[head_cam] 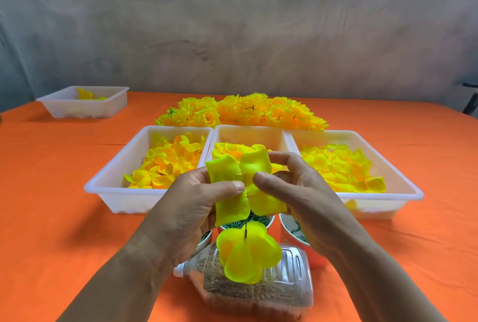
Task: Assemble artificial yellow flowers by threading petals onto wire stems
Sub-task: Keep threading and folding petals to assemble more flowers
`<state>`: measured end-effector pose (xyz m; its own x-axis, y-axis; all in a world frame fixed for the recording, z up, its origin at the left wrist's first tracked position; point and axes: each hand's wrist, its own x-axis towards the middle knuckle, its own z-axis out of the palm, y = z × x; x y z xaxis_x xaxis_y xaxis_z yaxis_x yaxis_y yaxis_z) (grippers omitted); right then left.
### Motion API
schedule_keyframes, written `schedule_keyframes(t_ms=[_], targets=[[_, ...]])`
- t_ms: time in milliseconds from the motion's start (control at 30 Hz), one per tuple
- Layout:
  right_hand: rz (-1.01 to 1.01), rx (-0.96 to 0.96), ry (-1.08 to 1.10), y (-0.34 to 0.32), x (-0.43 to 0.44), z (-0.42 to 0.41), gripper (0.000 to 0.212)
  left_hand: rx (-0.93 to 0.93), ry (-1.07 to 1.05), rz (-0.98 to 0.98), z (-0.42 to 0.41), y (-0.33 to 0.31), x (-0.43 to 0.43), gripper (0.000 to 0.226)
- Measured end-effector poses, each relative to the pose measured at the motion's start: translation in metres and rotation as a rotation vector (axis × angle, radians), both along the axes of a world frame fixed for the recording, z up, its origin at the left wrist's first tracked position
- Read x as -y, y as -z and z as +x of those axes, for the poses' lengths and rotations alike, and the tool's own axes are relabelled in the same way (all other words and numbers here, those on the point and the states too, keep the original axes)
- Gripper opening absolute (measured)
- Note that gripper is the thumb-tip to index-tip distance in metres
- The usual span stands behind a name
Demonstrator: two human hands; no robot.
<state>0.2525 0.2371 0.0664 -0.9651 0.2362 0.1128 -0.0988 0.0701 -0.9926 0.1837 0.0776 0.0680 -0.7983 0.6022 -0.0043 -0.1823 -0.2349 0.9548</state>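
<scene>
Both hands are up in front of the middle tray (248,129). The left hand (191,208) and right hand (305,200) each pinch the four-lobed petal piece (254,167), thumbs nearly meeting at its centre. Just below the grip, the wire (245,231) pokes up through a rounder petal layer (248,257).

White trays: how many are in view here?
4. Three sit side by side in the middle: left tray, middle tray, right tray. The fourth tray sits alone at far left. None looks hidden.
</scene>
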Motion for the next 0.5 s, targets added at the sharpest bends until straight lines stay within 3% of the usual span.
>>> schedule_keyframes(t_ms=[233,400,500], targets=[[-0.155,0.005,-0.075,-0.001,0.004,0.004,0.039,-0.028,0.029,-0.076,0.008,0.001,0.005,0.037],[-0.178,0.010,-0.118,0.001,0.006,0.006,0.034,-0.046,-0.009,-0.110,0.011,0.002,0.010,0.019],[-0.189,0.022,-0.126,0.004,0.007,0.007,0.033,-0.050,-0.050,-0.140,0.011,0.003,0.011,0.019]])
